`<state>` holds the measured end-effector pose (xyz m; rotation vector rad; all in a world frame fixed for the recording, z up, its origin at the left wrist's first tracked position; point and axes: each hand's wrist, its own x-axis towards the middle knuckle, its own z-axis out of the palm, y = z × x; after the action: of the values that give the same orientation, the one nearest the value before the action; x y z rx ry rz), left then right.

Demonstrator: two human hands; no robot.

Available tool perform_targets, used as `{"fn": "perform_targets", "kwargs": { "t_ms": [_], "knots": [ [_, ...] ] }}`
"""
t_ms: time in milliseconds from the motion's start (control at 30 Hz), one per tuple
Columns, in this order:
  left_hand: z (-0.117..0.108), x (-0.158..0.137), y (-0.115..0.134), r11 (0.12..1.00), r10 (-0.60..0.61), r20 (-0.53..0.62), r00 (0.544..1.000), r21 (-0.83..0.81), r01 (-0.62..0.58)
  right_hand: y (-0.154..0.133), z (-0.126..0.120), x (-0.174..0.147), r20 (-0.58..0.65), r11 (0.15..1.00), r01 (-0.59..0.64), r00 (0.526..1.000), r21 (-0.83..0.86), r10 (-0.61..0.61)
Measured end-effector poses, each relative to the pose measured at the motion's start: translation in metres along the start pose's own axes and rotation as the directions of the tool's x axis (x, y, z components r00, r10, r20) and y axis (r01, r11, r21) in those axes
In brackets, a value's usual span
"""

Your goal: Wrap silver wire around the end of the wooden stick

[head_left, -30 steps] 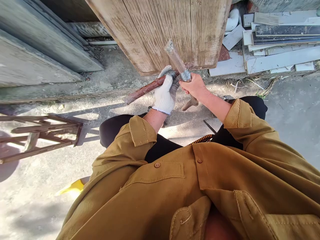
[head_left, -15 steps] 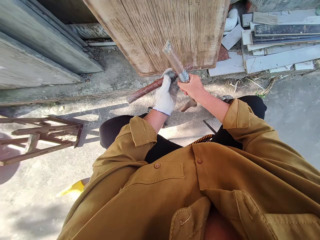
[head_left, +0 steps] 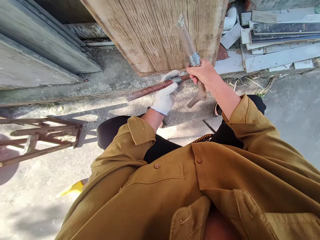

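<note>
R hand [head_left: 203,74] + forked stick [head_left: 186,37] | moved fwd & rt | gap to L hand [head_left: 163,100] wider

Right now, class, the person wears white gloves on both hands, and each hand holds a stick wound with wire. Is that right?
Not quite: the head view shows the right hand bare; only the left hand wears a white glove. Each does hold a stick, the left a reddish one, the right a paler one, both wound with wire.

A reddish-brown round wooden stick [head_left: 147,90], wound with silvery wire [head_left: 177,79], is held at an angle to a grey-brown forked wooden stick [head_left: 186,38], similarly bound.
</note>
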<state>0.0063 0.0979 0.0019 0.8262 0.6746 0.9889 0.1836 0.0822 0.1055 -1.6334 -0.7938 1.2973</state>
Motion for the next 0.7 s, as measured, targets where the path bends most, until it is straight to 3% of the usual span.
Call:
{"fn": "perform_targets", "kwargs": {
  "t_ms": [133,233,333,400,500,533,567,600,700],
  "knots": [
    [-0.013,-0.002,0.001,0.995,-0.084,0.112,0.99,0.068,0.077,-0.008,-0.033,0.007,0.044,1.0,-0.024,0.999,0.005,0.024],
    [-0.031,0.003,-0.001,0.955,-0.096,0.247,0.964,0.296,0.019,-0.01,-0.045,0.006,0.124,0.996,-0.06,0.991,0.065,0.052],
    [-0.048,0.008,0.002,0.835,-0.142,0.402,0.905,0.539,-0.109,-0.007,-0.044,0.006,0.172,0.994,-0.103,0.981,0.047,0.094],
    [-0.057,0.009,0.006,0.695,-0.191,0.483,0.855,0.681,-0.229,-0.003,-0.04,0.005,0.216,0.994,-0.107,0.971,0.026,0.099],
    [-0.067,0.006,0.01,0.492,-0.349,0.58,0.736,0.782,-0.383,0.001,-0.034,0.0,0.301,0.994,-0.111,0.947,-0.021,0.112],
    [-0.069,0.005,0.01,0.475,-0.402,0.59,0.7,0.788,-0.392,0.002,-0.032,-0.002,0.325,0.993,-0.109,0.939,-0.039,0.116],
    [-0.07,0.004,0.01,0.486,-0.427,0.581,0.693,0.793,-0.367,0.003,-0.03,-0.005,0.345,0.993,-0.107,0.931,-0.056,0.12],
    [-0.07,0.004,0.009,0.516,-0.416,0.551,0.724,0.798,-0.311,0.005,-0.028,-0.007,0.361,0.992,-0.104,0.924,-0.071,0.123],
    [-0.059,0.005,0.005,0.694,-0.2,0.325,0.924,0.713,-0.101,0.01,-0.021,-0.01,0.4,0.988,-0.101,0.906,-0.113,0.138]
  ]
}}
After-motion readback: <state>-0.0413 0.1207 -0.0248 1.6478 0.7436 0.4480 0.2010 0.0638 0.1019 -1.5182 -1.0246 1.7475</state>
